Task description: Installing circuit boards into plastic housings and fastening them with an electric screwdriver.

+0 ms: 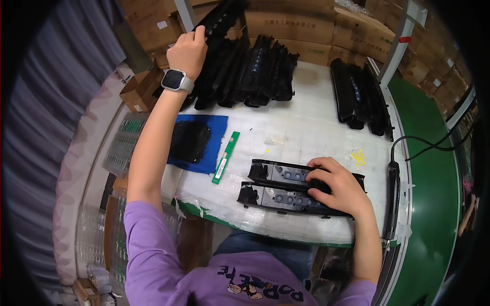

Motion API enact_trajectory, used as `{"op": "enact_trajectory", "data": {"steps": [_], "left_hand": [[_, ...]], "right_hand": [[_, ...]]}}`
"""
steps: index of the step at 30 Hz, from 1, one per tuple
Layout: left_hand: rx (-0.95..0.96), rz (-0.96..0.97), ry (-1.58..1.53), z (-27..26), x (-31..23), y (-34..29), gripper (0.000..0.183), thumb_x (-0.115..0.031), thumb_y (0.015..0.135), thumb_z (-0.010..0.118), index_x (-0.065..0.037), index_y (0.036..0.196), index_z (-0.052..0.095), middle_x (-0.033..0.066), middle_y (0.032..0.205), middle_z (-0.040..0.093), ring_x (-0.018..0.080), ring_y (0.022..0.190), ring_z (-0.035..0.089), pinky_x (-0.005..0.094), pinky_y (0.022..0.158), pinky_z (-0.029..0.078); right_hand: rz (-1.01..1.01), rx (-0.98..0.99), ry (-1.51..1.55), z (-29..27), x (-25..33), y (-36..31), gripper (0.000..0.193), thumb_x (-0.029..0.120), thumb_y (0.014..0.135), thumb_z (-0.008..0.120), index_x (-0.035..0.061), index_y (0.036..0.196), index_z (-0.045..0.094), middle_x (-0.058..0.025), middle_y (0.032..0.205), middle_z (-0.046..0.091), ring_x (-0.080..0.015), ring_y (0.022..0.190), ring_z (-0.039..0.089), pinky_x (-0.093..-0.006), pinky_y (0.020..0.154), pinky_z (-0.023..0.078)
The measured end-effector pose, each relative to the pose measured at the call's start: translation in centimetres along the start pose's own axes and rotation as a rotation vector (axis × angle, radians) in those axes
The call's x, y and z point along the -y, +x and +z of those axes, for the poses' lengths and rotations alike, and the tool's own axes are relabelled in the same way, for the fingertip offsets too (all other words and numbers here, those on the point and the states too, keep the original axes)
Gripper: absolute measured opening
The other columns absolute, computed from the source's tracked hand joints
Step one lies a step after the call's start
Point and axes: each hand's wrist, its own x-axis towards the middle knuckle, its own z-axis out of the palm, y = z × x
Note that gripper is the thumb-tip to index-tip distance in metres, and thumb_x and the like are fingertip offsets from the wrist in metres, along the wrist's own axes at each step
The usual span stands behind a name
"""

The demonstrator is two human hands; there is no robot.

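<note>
On the table [301, 127], half-spread right grip [339, 184] touches black housings [292, 200].

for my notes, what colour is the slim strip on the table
The slim strip is mostly green (head view).

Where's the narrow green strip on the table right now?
In the head view, the green strip lies on the white tabletop, left of centre, between the blue cloth and the two black housings at the right hand.

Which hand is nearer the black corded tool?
Right: the right hand is left of the tool, on two black housings. The left hand is farther off, upper left, holding a black part.
</note>
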Motion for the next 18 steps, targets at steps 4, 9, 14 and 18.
{"op": "enact_trajectory", "data": {"steps": [4, 9, 14, 18], "left_hand": [[-0.071, 0.062, -0.407, -4.3, -2.8, -1.5, 0.032, -0.011, 0.076, 0.066, -0.013, 0.106, 0.058, 0.0063, 0.075, 0.060, 0.0251, 0.069, 0.061, 0.0348, 0.056, 0.049], [0.124, 0.163, -0.763, -8.0, -8.9, -4.7, 0.039, -0.005, 0.069, 0.069, -0.008, 0.107, 0.058, 0.0074, 0.071, 0.057, 0.0232, 0.063, 0.058, 0.0328, 0.051, 0.047], [0.412, 0.400, -1.007, -8.7, -12.5, -7.3, 0.043, -0.006, 0.068, 0.073, -0.006, 0.109, 0.059, 0.0079, 0.076, 0.058, 0.0253, 0.065, 0.058, 0.0331, 0.054, 0.047], [0.579, 0.290, -1.166, -7.8, -12.6, -8.4, 0.033, -0.015, 0.071, 0.073, -0.007, 0.100, 0.062, 0.0070, 0.077, 0.059, 0.0241, 0.069, 0.059, 0.0330, 0.058, 0.049]], "right_hand": [[-0.021, 0.014, -0.013, -0.4, 0.1, -0.2, 0.022, 0.014, 0.070, 0.069, 0.0040, 0.089, 0.065, -0.0121, 0.109, 0.057, -0.0291, 0.102, 0.055, -0.0365, 0.086, 0.047], [-0.081, 0.130, 0.024, -0.5, 0.5, -0.4, 0.023, 0.016, 0.069, 0.069, 0.0037, 0.089, 0.065, -0.0121, 0.106, 0.057, -0.0292, 0.100, 0.056, -0.0368, 0.082, 0.048], [-0.077, 0.136, 0.011, -0.7, 0.4, -0.5, 0.024, 0.017, 0.070, 0.068, 0.0035, 0.090, 0.065, -0.0121, 0.107, 0.057, -0.0296, 0.101, 0.056, -0.0375, 0.082, 0.048], [-0.075, 0.151, 0.027, -1.5, 0.3, -0.3, 0.024, 0.015, 0.070, 0.069, 0.0035, 0.090, 0.065, -0.0123, 0.109, 0.058, -0.0302, 0.099, 0.057, -0.0376, 0.083, 0.048]]}}
